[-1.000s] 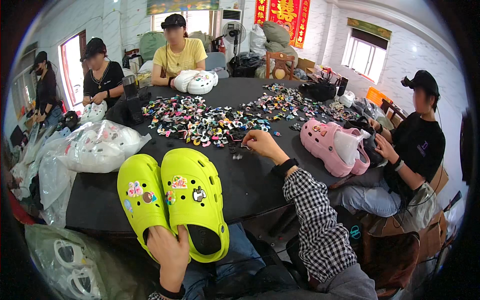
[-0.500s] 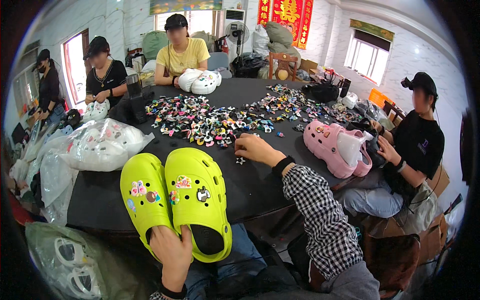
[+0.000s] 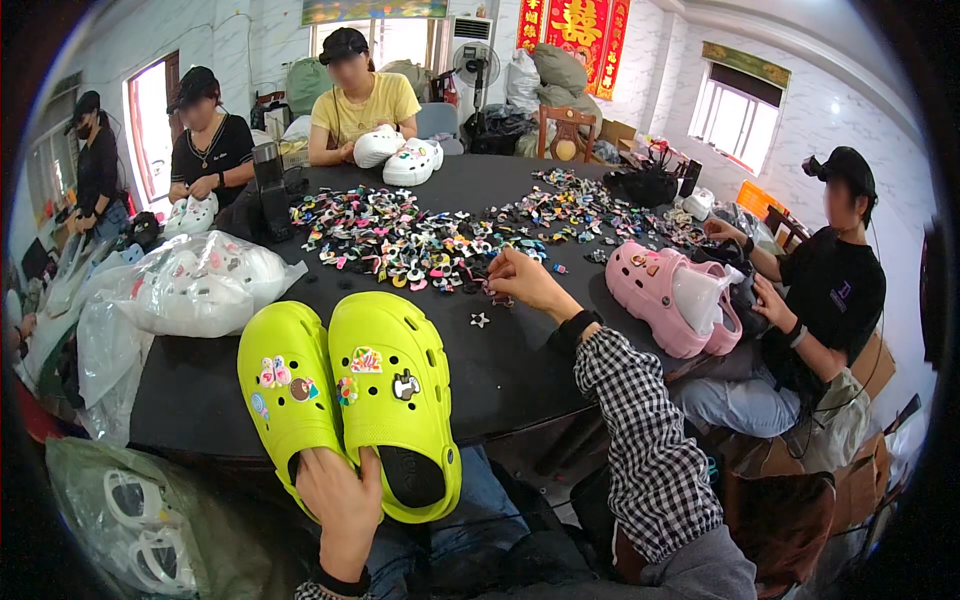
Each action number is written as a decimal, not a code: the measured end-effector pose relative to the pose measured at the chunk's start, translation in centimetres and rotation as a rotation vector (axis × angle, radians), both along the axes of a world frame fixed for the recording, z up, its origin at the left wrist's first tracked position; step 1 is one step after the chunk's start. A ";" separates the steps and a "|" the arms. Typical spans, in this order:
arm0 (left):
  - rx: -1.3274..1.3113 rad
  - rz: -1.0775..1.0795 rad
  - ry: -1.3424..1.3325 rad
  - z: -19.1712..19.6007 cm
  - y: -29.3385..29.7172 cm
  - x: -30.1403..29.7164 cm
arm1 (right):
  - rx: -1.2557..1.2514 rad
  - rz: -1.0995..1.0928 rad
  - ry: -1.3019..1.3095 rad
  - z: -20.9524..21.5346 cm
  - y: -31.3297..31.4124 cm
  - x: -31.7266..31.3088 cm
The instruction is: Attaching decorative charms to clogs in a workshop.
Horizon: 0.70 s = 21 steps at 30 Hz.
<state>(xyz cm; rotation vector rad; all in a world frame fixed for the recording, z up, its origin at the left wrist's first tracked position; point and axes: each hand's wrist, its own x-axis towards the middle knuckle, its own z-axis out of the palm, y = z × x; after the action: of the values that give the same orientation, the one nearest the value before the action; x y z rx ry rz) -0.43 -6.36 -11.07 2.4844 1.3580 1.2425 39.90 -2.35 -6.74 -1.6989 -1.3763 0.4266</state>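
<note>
My left hand [image 3: 337,492] reaches into the heel openings of a pair of lime-green clogs [image 3: 392,330], fingers in one and thumb in the other. The clogs tilt up against the table edge, toes away from me. Several charms sit on them, among them a brown round-headed figure [image 3: 303,389] and a rainbow flower [image 3: 347,391]. My right hand [image 3: 527,282] is at the near edge of a heap of shoe charms [image 3: 400,235], fingers curled together over small charms; what they pinch is hidden. A star-shaped charm [image 3: 480,320] lies on the table just below it.
Pink clogs [image 3: 650,290] stand to the right on the dark table [image 3: 560,390], by a person [image 3: 835,260]. Bagged white clogs [image 3: 205,285] lie at left, more in a bag [image 3: 150,530] below. Across the table, people [image 3: 360,105] handle white clogs [image 3: 412,160].
My right hand has moved slightly right and away from the star charm, which now shows fully. My left hand stays in the green clogs. The person at right has reached toward the charms.
</note>
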 end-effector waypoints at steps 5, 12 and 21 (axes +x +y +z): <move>0.047 0.002 -0.013 0.1 0.0 0.2 | 0.007 0.093 -0.074 0.7 -0.4 -0.4; -0.048 -0.020 -0.018 0.5 -0.2 0.0 | 0.044 0.104 -0.244 -0.1 0.4 -1.1; -0.034 0.008 -0.011 0.5 -0.1 0.3 | 0.065 0.087 -0.926 -0.1 2.8 -1.8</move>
<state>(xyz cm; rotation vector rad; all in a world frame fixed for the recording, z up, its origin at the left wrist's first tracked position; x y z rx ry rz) -0.10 -6.51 -10.59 2.4486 1.3765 1.2218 38.08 0.42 -6.79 -1.8595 -2.0739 -0.4309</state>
